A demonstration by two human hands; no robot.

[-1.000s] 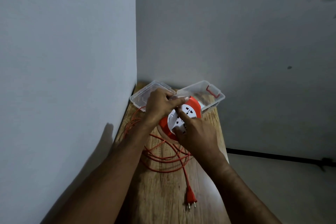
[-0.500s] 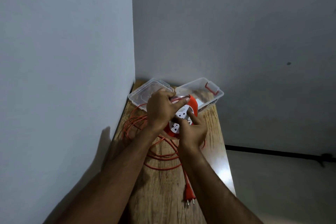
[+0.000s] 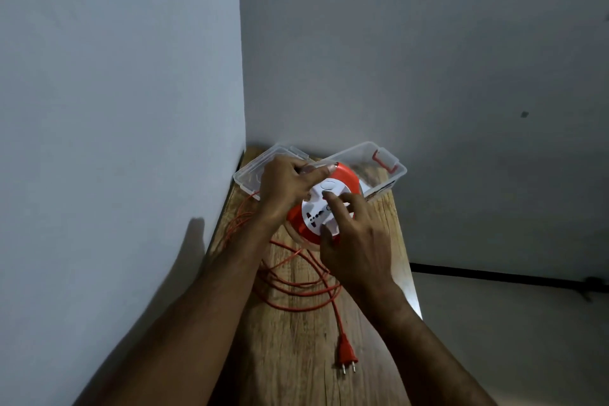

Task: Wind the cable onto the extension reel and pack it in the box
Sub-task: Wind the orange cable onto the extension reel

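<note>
An orange extension reel [image 3: 346, 180] with a white socket face is held above the wooden table [image 3: 296, 346]. My left hand [image 3: 286, 188] grips the reel's upper left edge. My right hand [image 3: 354, 241] rests on the white face from below, its fingers spread on it and the thumb at the lower rim. Loose orange cable [image 3: 296, 287] lies in coils on the table under the reel. Its orange plug [image 3: 345, 354] lies near the front. A clear plastic box [image 3: 385, 175] with red latches stands open behind the reel, its lid [image 3: 253, 171] to the left.
The narrow table sits in a corner, with grey walls close on the left and behind. Its right edge drops off to the floor, where a dark cable [image 3: 494, 277] runs along the wall.
My right hand has turned on the reel's face, its fingers now spread and reaching higher. The reel's face has rotated. The cable coils on the table have shifted slightly.
</note>
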